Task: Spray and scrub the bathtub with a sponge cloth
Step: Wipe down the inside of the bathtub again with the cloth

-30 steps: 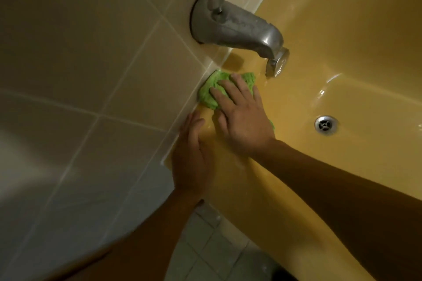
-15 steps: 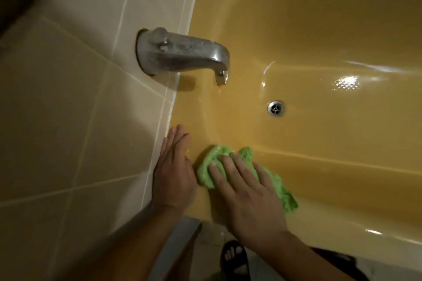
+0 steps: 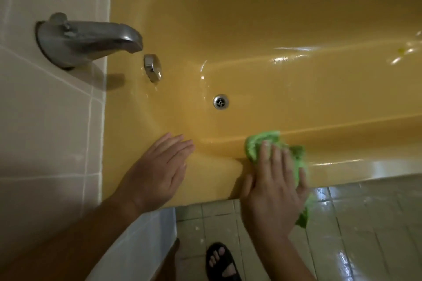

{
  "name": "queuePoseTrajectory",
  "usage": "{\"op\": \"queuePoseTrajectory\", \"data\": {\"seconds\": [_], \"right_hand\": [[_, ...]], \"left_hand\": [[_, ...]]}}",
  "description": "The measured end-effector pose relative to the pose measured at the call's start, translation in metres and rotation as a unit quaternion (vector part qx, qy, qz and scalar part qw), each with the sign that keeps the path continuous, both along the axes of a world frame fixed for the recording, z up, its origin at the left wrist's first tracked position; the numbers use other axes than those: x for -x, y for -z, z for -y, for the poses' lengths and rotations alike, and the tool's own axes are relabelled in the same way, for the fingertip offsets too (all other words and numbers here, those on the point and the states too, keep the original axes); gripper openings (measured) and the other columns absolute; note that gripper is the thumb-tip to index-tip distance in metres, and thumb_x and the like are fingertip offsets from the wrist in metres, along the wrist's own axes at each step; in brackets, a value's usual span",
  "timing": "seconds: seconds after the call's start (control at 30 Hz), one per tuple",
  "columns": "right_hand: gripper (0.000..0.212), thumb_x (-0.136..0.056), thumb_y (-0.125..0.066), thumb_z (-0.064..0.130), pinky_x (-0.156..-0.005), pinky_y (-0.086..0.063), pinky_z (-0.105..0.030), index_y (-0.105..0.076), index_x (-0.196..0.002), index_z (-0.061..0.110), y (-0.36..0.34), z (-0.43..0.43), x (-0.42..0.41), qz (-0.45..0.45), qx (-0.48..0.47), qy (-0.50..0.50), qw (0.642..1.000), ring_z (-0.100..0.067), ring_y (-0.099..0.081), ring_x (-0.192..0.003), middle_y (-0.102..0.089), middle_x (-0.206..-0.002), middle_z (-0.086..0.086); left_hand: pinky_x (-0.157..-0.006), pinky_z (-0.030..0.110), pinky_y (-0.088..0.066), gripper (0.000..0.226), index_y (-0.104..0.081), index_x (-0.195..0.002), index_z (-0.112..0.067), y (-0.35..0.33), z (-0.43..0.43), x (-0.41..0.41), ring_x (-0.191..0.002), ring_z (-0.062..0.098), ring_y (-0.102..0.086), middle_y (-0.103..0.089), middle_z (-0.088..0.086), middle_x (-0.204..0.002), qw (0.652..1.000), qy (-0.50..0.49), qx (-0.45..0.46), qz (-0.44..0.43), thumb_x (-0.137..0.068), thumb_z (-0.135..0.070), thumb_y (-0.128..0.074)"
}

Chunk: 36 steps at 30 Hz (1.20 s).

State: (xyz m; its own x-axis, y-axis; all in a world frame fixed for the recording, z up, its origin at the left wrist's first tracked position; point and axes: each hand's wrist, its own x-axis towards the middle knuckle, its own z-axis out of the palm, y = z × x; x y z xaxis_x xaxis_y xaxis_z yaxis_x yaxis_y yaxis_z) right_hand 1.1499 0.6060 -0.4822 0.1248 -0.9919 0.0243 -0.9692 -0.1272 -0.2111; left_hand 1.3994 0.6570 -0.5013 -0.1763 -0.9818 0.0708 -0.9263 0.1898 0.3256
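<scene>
The mustard-yellow bathtub (image 3: 285,25) fills most of the view, its wet basin running away to the right and its near rim lying across the lower middle. To the left stands a pale tiled wall (image 3: 45,134), and on the near right is a glossy tiled floor (image 3: 370,223).

Two bare forearms reach up from the near edge. The left forearm comes in from the near left at a slant. The left hand (image 3: 157,173) lies palm down on the tub's near left corner, fingers straight, close together and pointing to the far right; its grip is slack and holds nothing. The right forearm rises from the near right. The right hand (image 3: 271,191) is spread flat over the near rim, fingers straight and pointing to the far side, thumb out to the left on the bare rim. Its grip is not closed: the palm and fingers press down on the green sponge cloth (image 3: 262,141).

The cloth lies bunched on the near rim, right of the left hand and well apart from it. Its far end shows beyond the fingertips at the rim's inner edge, and a tail hangs over the outer side near the floor.

A grey metal spout (image 3: 91,39) juts from the wall over the tub's left end. A foot in a dark sandal (image 3: 222,262) stands on the floor between the arms. A chrome overflow plate (image 3: 152,67) sits under the spout's tip, and the round drain (image 3: 220,101) lies in the basin to its right.
</scene>
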Motion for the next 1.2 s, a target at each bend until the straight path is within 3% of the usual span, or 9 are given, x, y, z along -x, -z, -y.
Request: {"op": "queuePoseTrajectory", "data": {"seconds": [0.13,0.2,0.37,0.57,0.63,0.8,0.87,1.0,1.2], "right_hand": [[0.061,-0.095,-0.046,0.039,-0.116,-0.034,-0.055,-0.046,-0.154,0.025,0.004,-0.014,0.021,0.0,-0.004,-0.205,0.979,-0.024,-0.037,-0.15,-0.048,-0.156,-0.002],[0.061,-0.094,-0.044,0.041,-0.115,-0.034,-0.054,-0.047,-0.153,0.027,0.008,0.008,0.051,-0.014,0.008,-0.168,0.986,-0.023,-0.038,-0.15,-0.05,-0.155,-0.001],[0.059,-0.096,-0.041,0.039,-0.119,-0.022,-0.056,-0.047,-0.153,0.025,0.011,0.062,0.1,0.025,0.013,0.124,0.992,-0.024,-0.031,-0.153,-0.047,-0.158,-0.004],[0.056,-0.099,-0.036,0.051,-0.108,-0.034,-0.051,-0.046,-0.152,0.035,-0.003,0.053,0.131,-0.02,-0.024,-0.131,0.991,-0.017,-0.033,-0.152,-0.046,-0.158,0.007],[0.06,-0.097,-0.031,0.06,-0.106,-0.033,-0.051,-0.045,-0.151,0.039,-0.007,0.086,0.163,-0.024,-0.052,-0.104,0.993,-0.016,-0.031,-0.151,-0.043,-0.159,0.009],[0.063,-0.095,-0.025,0.06,-0.121,-0.02,-0.056,-0.046,-0.15,0.036,-0.002,0.129,0.189,-0.002,-0.05,0.108,0.993,-0.023,-0.022,-0.155,-0.041,-0.162,0.003],[0.06,-0.097,-0.032,0.056,-0.122,-0.023,-0.057,-0.044,-0.152,0.036,0.001,0.11,0.172,0.016,-0.031,0.064,0.997,-0.028,-0.027,-0.153,-0.046,-0.158,-0.001],[0.055,-0.097,-0.043,0.049,-0.116,-0.036,-0.057,-0.048,-0.15,0.036,0.003,0.099,0.188,-0.002,-0.016,-0.149,0.989,-0.032,-0.042,-0.145,-0.055,-0.149,-0.004],[0.056,-0.098,-0.028,0.046,-0.12,-0.026,-0.06,-0.052,-0.146,0.031,-0.002,0.179,0.274,0.048,-0.035,0.164,0.985,-0.031,-0.029,-0.15,-0.047,-0.156,-0.006]], "left_hand": [[-0.12,0.04,-0.036,0.044,-0.064,-0.139,-0.007,0.002,0.008,0.02,-0.128,0.022,-0.06,-0.065,0.006,-0.139,0.999,0.043,-0.008,-0.01,-0.108,-0.025,-0.039],[-0.113,0.036,-0.039,0.044,-0.063,-0.139,-0.007,0.002,0.012,0.029,-0.122,0.024,-0.062,-0.067,0.006,-0.136,0.999,0.053,-0.008,-0.008,-0.106,-0.026,-0.041],[-0.104,0.033,-0.044,0.047,-0.056,-0.148,-0.012,0.004,0.03,0.076,-0.124,0.021,-0.06,-0.062,0.002,-0.144,0.995,0.093,-0.007,-0.019,-0.107,-0.029,-0.041],[-0.105,0.041,-0.053,0.049,-0.049,-0.155,-0.017,0.007,0.058,0.14,-0.132,0.025,-0.057,-0.054,0.007,-0.153,0.992,0.12,-0.008,-0.038,-0.108,-0.029,-0.043],[-0.103,0.04,-0.054,0.049,-0.05,-0.155,-0.017,0.005,0.064,0.152,-0.13,0.025,-0.059,-0.055,0.007,-0.153,0.992,0.125,-0.001,-0.033,-0.107,-0.029,-0.043],[-0.104,0.035,-0.053,0.05,-0.049,-0.155,-0.02,0.006,0.074,0.167,-0.13,0.023,-0.059,-0.051,0.003,-0.157,0.991,0.135,0.008,-0.014,-0.107,-0.031,-0.041],[-0.105,0.034,-0.052,0.049,-0.051,-0.154,-0.02,0.006,0.079,0.175,-0.131,0.022,-0.059,-0.051,0.002,-0.157,0.99,0.142,0.012,-0.017,-0.107,-0.031,-0.041],[-0.105,0.031,-0.051,0.05,-0.05,-0.154,-0.023,0.004,0.093,0.196,-0.133,0.019,-0.057,-0.048,-0.001,-0.159,0.988,0.154,0.008,-0.01,-0.107,-0.034,-0.04],[-0.107,0.032,-0.046,0.049,-0.051,-0.154,-0.021,0.011,0.113,0.227,-0.133,0.022,-0.058,-0.048,0.002,-0.16,0.984,0.177,0.028,-0.005,-0.107,-0.031,-0.041]]}}
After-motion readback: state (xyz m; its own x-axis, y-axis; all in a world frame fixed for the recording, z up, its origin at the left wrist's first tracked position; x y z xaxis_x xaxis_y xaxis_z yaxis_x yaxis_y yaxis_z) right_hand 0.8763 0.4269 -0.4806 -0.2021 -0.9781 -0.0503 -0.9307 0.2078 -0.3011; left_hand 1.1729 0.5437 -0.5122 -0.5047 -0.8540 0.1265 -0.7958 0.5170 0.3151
